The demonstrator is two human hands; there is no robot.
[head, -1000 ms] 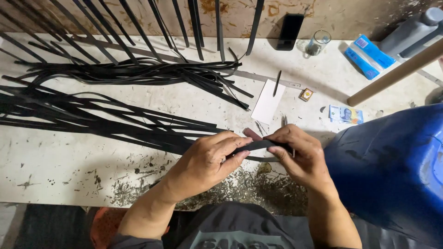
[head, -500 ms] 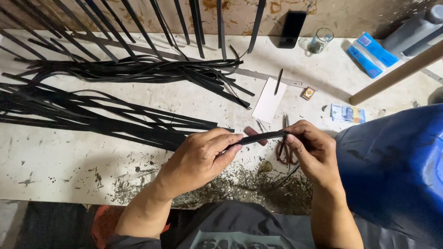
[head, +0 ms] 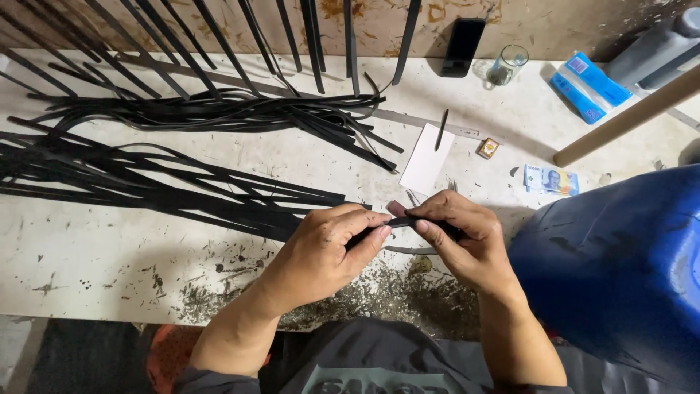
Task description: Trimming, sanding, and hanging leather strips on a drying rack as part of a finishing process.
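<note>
Here the black strip (head: 399,222) runs left to right, pinched at each end by the left hand (head: 328,248) and right hand (head: 467,241), above the near edge of the stained white tabletop (head: 109,255) strewn with shavings.

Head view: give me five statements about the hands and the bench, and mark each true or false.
1. Both the left hand and the right hand grip one black strip. True.
2. A white card lies on the bench with a dark pen at its top edge. True.
3. The phone lies flat beside the hands. False: it leans at the back wall.
4. The blue drum is at the person's left. False: at the right.
5. Many black strips lie on the bench. True.
</note>
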